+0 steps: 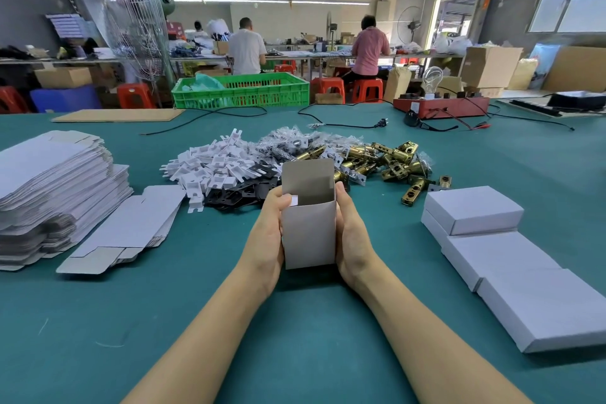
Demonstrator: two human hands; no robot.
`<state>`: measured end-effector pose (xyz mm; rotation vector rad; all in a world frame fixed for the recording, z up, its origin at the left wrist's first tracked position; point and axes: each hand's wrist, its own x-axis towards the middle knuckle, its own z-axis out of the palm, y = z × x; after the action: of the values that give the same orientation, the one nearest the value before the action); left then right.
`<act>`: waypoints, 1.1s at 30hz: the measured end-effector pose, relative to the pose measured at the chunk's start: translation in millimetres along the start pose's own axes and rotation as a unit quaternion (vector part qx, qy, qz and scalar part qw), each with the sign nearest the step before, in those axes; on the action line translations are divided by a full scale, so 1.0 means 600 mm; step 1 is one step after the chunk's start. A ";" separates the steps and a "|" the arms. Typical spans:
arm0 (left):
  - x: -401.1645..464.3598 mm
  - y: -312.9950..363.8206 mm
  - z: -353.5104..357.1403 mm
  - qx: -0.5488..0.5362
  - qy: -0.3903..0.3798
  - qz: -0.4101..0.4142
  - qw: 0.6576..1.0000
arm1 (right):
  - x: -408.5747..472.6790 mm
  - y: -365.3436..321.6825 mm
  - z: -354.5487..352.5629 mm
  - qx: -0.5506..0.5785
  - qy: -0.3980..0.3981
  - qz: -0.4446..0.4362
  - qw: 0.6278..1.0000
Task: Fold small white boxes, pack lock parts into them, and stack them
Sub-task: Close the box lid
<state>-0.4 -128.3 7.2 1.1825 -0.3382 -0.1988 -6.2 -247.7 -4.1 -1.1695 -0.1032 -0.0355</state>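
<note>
Both hands clasp one small box (310,226) at centre frame, standing upright on the green table (295,331), mouth open to the top. Left hand (267,239) wraps the left wall, thumb hooked over the rim onto a small white tab. Right hand (352,239) cups the right wall, fingers curled behind, thumb along the near edge. Firm two-sided hold; neither hand has anything else in it.

Top flap stands up at the back, not tucked. Inside looks empty, though the bottom is out of sight.

Step in hand, as judged: folding is about done, packing not begun. Box is formed and ready to load.

Just beyond the box, mid-frame, the parts lie in heaps: white plastic pieces (216,164) to the left, black flat plates (242,190) near them, bagged bits (288,141) behind, brass latches (393,157) to the right.

Next move likely calls for freeing one hand to reach forward for parts while the other keeps the box upright, then dropping them in and tucking the flap. Thin card; a hard squeeze could buckle the walls.

Left of frame: tall stack of flat unfolded blanks (55,187), one loose blank (131,226) lying beside it. Right of frame: closed finished boxes (498,259) in a row, one set on top at the far end. The filled box would probably go there.
</note>
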 end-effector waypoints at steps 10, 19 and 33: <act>0.000 0.010 0.003 -0.017 0.005 0.028 0.999 | -0.003 -0.011 0.001 0.011 -0.022 0.003 1.000; 0.003 0.017 0.006 -0.039 0.042 0.031 0.998 | 0.009 -0.034 0.007 -0.058 0.044 -0.099 0.992; -0.012 0.023 0.004 -0.068 0.022 0.017 0.997 | -0.007 -0.027 0.046 -0.051 0.210 -0.224 0.950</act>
<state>-8.2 -123.2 19.8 1.0448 -0.3019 -0.1626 -13.7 -228.8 20.9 -1.1986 0.0126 -0.6960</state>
